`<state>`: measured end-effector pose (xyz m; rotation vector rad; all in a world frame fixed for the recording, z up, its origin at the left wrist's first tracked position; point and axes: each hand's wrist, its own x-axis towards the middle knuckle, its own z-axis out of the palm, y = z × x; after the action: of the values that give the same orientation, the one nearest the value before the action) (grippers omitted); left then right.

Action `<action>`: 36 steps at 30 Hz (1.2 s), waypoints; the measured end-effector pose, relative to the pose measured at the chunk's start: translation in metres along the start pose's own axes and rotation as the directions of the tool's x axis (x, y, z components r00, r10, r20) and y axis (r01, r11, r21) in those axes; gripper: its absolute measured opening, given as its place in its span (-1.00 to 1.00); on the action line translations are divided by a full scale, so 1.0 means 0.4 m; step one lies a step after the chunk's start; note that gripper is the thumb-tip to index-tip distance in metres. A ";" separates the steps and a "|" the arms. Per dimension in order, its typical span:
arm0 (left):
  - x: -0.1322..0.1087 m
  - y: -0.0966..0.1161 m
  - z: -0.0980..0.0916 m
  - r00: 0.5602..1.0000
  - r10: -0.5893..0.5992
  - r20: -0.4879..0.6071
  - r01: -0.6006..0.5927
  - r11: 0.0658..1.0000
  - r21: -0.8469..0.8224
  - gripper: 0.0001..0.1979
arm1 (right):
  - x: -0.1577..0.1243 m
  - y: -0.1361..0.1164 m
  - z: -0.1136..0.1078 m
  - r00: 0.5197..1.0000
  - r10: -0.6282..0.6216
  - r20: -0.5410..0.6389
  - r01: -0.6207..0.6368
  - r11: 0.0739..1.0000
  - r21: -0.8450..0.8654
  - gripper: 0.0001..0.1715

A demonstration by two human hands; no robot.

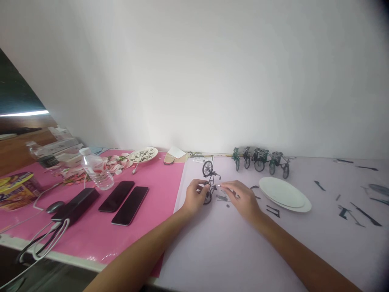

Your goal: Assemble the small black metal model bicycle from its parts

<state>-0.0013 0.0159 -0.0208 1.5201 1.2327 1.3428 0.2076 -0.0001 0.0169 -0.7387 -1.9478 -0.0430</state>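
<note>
A small black model bicycle point(209, 177) stands upright on the pale table point(231, 251), front wheel raised toward the wall. My left hand point(194, 199) is closed around its rear wheel and frame. My right hand point(241, 198) pinches a thin metal piece point(216, 185) that touches the bicycle's middle. A few tiny dark parts point(223, 198) lie on the table between my two hands.
Several finished green model bicycles point(261, 160) line the wall. Stacked white plates point(284, 194) sit right of my hands, with loose dark parts point(358, 213) beyond. On the pink mat point(100, 231) lie two phones point(123, 200), a power bank point(77, 203), a water bottle point(95, 169) and cables.
</note>
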 end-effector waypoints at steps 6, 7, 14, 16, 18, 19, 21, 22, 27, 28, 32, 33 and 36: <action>-0.002 0.000 0.000 1.000 0.025 -0.007 -0.024 0.999 0.031 -0.73 | -0.001 -0.003 0.002 1.000 -0.008 0.011 0.008 1.000 0.011 -0.73; -0.002 0.001 0.000 1.000 0.028 -0.007 -0.028 0.999 0.033 -0.72 | -0.002 -0.002 0.003 1.000 -0.004 0.012 0.003 1.000 0.009 -0.73; -0.004 0.000 0.000 1.000 0.023 0.009 -0.024 0.999 0.033 -0.72 | -0.008 0.004 0.010 1.000 0.014 0.022 -0.014 1.000 0.003 -0.77; -0.004 -0.001 0.000 1.000 0.023 0.011 -0.023 0.999 0.035 -0.73 | -0.008 0.003 0.012 1.000 0.018 0.025 -0.018 1.000 0.002 -0.77; -0.003 -0.002 0.000 1.000 0.028 0.005 -0.028 0.999 0.042 -0.74 | -0.008 0.003 0.012 0.999 0.021 0.029 -0.022 1.000 0.007 -0.77; -0.003 -0.001 0.000 1.000 0.030 0.001 -0.030 0.998 0.046 -0.74 | -0.009 0.003 0.012 0.999 0.021 0.030 -0.022 1.000 0.011 -0.76; -0.002 0.001 0.000 0.999 0.031 -0.005 -0.031 0.998 0.052 -0.75 | -0.009 0.003 0.012 0.999 0.021 0.029 -0.022 1.000 0.016 -0.75; -0.002 0.002 -0.001 0.999 0.031 -0.007 -0.031 0.998 0.056 -0.76 | -0.009 0.003 0.012 0.999 0.022 0.029 -0.022 1.000 0.017 -0.75; -0.004 0.006 -0.001 0.999 0.051 -0.003 -0.050 0.996 0.077 -0.77 | -0.011 0.004 0.012 0.999 0.035 0.026 -0.035 0.999 0.006 -0.75; -0.005 0.007 -0.002 0.998 0.057 -0.004 -0.056 0.995 0.084 -0.77 | -0.012 0.004 0.013 0.999 0.038 0.025 -0.038 0.999 0.001 -0.75; -0.007 0.011 -0.002 0.997 0.073 -0.003 -0.072 0.992 0.106 -0.78 | -0.014 0.008 0.014 0.998 0.056 0.024 -0.055 0.998 -0.023 -0.78; -0.006 0.012 -0.003 0.997 0.075 -0.003 -0.075 0.991 0.108 -0.79 | -0.014 0.009 0.014 0.998 0.061 0.025 -0.060 0.998 -0.028 -0.78; -0.005 0.013 -0.004 0.997 0.080 -0.004 -0.079 0.991 0.109 -0.79 | -0.015 0.011 0.015 0.997 0.070 0.018 -0.070 0.997 -0.037 -0.79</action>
<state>-0.0019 0.0124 -0.0162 1.6567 1.2807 1.3532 0.2069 0.0026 0.0080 -0.8333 -1.9423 -0.0286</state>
